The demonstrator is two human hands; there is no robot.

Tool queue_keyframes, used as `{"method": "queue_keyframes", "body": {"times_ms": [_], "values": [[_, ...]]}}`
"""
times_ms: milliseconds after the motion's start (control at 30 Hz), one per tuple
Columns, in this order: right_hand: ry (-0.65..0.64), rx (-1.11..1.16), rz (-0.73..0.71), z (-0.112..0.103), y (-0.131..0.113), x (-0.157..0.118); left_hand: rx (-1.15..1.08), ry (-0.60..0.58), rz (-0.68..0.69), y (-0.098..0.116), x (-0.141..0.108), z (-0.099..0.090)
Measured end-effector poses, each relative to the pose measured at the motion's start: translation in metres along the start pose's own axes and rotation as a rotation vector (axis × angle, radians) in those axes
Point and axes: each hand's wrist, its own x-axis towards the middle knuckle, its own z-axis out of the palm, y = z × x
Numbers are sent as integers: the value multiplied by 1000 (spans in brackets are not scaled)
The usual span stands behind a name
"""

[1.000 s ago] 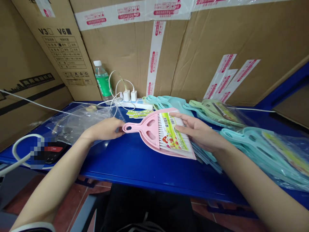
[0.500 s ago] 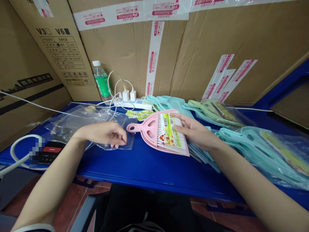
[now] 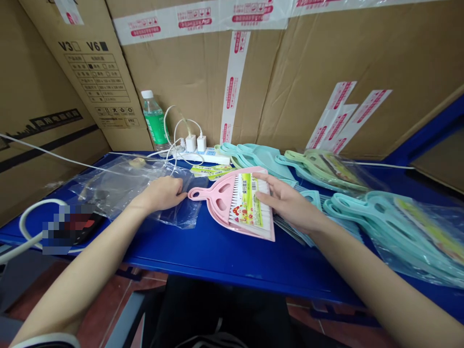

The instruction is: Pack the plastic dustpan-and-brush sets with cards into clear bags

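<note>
A pink dustpan [image 3: 212,203] with a white-bristled brush [image 3: 266,217] nested in it tilts above the blue table. A yellow-green printed label [image 3: 250,205] lies across the bristles. My right hand [image 3: 288,198] grips the set at its wide right end, thumb over the label, other fingers partly hidden behind. My left hand [image 3: 165,193] is closed with curled fingers, just left of the dustpan's looped handle. Beneath it lie clear plastic bags [image 3: 119,193]. Whether its fingers pinch the bag film is hidden.
Teal dustpans [image 3: 266,157] lie behind, with bagged green ones [image 3: 319,164] and bagged teal ones [image 3: 380,217] at right. Several labels [image 3: 210,171] lie near a power strip [image 3: 213,155] with chargers. A bottle [image 3: 155,121] stands by cardboard boxes [image 3: 195,82]; a partly blurred dark device [image 3: 87,227] sits left.
My left hand has moved left and slightly away from me, its fingers turned toward the handle. The pink set has shifted slightly left and down in my right hand.
</note>
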Motion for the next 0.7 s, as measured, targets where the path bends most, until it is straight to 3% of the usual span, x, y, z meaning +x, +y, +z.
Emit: {"method": "queue_keyframes", "body": {"times_ms": [267, 700], "values": [[10, 2, 0, 9, 1, -2, -89, -82, 6, -1, 1, -2], [-6, -31, -16, 11, 2, -3, -169, 7, -16, -1, 0, -6]]}}
